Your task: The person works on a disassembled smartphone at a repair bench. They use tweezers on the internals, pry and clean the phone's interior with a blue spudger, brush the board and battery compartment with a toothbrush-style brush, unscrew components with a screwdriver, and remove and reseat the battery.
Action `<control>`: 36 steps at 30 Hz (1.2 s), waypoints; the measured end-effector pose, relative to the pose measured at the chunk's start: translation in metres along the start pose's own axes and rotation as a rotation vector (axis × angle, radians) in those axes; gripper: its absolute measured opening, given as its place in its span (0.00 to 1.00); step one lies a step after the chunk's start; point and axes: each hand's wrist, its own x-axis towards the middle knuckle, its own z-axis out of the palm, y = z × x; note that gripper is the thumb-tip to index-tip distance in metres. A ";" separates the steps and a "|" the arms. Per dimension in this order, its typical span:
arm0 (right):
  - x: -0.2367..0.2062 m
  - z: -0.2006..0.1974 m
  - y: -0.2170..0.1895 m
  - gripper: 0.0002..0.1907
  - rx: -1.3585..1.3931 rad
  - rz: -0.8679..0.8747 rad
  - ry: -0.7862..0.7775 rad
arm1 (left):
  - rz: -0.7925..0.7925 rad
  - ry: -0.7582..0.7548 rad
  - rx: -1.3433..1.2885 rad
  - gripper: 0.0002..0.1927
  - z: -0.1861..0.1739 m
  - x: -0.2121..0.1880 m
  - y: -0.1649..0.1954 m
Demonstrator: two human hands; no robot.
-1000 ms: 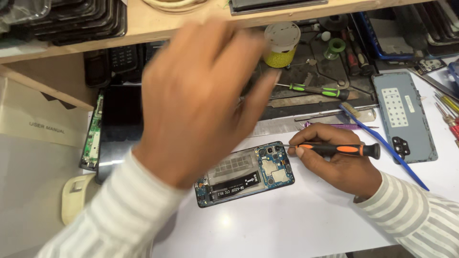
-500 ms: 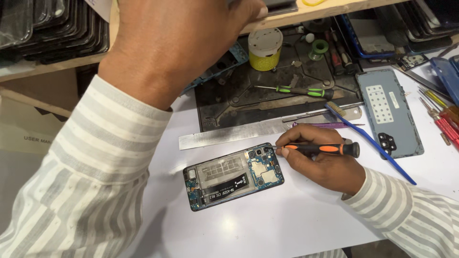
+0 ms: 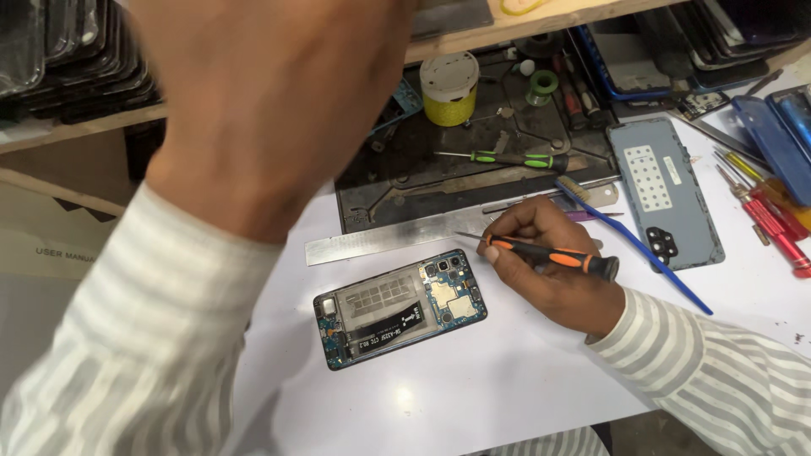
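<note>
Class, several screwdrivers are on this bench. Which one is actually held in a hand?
The black and orange screwdriver, gripped in the right hand beside the opened phone. The green-handled screwdriver lies untouched on the dark mat; the red ones lie at the right edge.

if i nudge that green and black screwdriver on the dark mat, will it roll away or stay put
The green and black screwdriver has a round, slim handle, so it would probably roll sideways when nudged. It lies flat on the dark mat, whose surface looks grippy and may stop it soon. It looks light and stiff, so lifting it should be easy.
</note>
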 end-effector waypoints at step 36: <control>-0.044 -0.047 -0.058 0.07 -1.268 -0.074 0.341 | -1.841 0.050 -2.435 0.45 -0.076 -0.115 0.090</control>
